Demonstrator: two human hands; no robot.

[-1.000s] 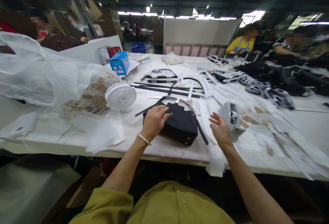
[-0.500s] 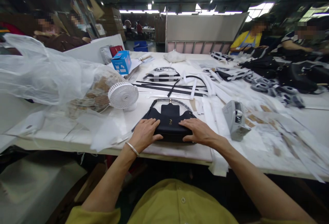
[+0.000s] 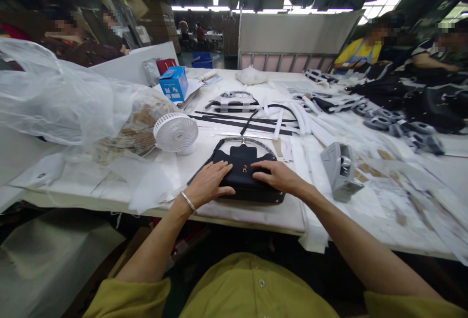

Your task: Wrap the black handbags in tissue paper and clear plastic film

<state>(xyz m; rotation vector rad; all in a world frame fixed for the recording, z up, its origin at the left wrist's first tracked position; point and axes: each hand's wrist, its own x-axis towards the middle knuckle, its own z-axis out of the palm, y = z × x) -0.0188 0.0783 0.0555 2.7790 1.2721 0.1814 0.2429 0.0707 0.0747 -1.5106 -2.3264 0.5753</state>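
Note:
A black handbag with a gold clasp lies on the white worktable near its front edge. Its handle, wrapped in clear film, arches away from me at the back. My left hand rests flat on the bag's left side, fingers stretched out and thumb toward the front edge. On the right part of the bag lies my right hand, its fingers extended over the flap near the clasp. Neither hand wraps round the bag. The bag's left end is partly hidden under my left hand.
Left of the bag stand a white fan and a large clear plastic bag. A tape dispenser is at the right. Black strips, another wrapped bag and a blue box lie farther back. Co-workers sit at both sides.
My right hand has shifted inward from the bag's right end toward the clasp, uncovering the lower right corner. My left hand stays on the left side, fingers slightly farther over the flap.

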